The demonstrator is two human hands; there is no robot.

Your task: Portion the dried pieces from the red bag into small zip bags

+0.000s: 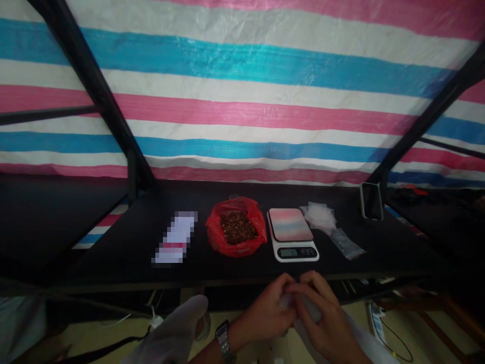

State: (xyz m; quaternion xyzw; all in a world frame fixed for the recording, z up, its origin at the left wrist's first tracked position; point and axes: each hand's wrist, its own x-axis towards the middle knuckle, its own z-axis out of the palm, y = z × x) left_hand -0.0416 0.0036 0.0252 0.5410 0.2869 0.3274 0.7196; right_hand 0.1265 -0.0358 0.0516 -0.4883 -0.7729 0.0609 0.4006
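Observation:
My left hand and my right hand meet just in front of the table's near edge, fingers closed in a pinch. Between them shows a pale, see-through bit that looks like a small clear plastic bag; most of it is hidden by the fingers. Beyond my hands lies a white kitchen scale with a shiny plate and a small display. To its left sits an opened red plastic bag holding brown, dried pieces. On the scale's right are small clear plastic bags, one lying apart.
A phone leans at the back right of the black table. A blurred-out pale sheet lies at left. Dark slanted frame bars and striped plastic sheeting enclose the back. A power strip is on the floor at right.

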